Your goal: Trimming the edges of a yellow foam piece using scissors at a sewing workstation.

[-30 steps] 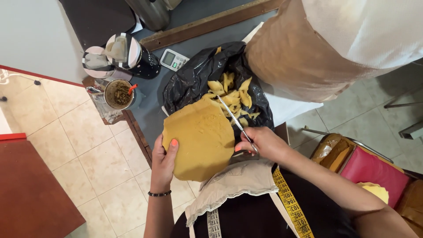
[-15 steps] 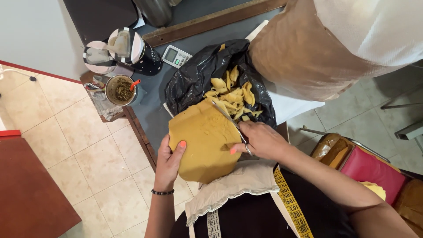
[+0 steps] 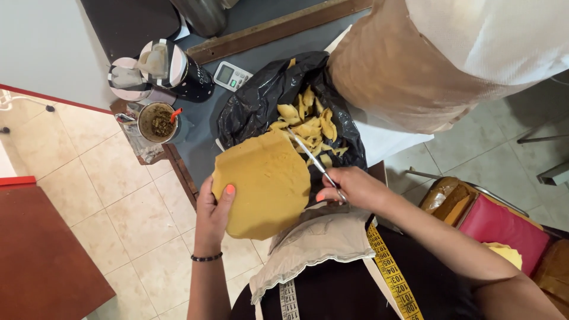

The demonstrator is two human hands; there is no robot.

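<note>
— What sits at the left end of the counter [image 3: 201,127]?

— A cup [image 3: 157,122] with dark, crumbly contents and an orange-tipped stick, at the counter's left edge. Behind it stand two mugs [image 3: 160,68] stuffed with pale cloth, and a small white remote control [image 3: 231,75] lies just beside them toward the far edge.

— And the yellow piece?

— A mustard-yellow foam sheet [image 3: 264,184], roughly oval, is held above the counter's near edge. Its long axis runs from the lower left up toward the upper right, its upper tip pointing at the bag.

— Who holds it?

— The left hand [image 3: 212,210], a bead bracelet on its wrist, is clamped on the sheet's lower left edge, thumb on top, fingers hidden beneath.

— The right side?

— The right hand [image 3: 349,186] is closed around the handles of a pair of scissors [image 3: 314,163]. The blades run along the sheet's right edge, tips aimed up and left; how far apart they stand cannot be told.

— Any containers?

— A black plastic bag [image 3: 261,101] lies open in the middle of the counter, holding a heap of yellow foam scraps [image 3: 308,118]. A yellow tape measure [image 3: 391,266] hangs down the person's chest at the bottom.
</note>
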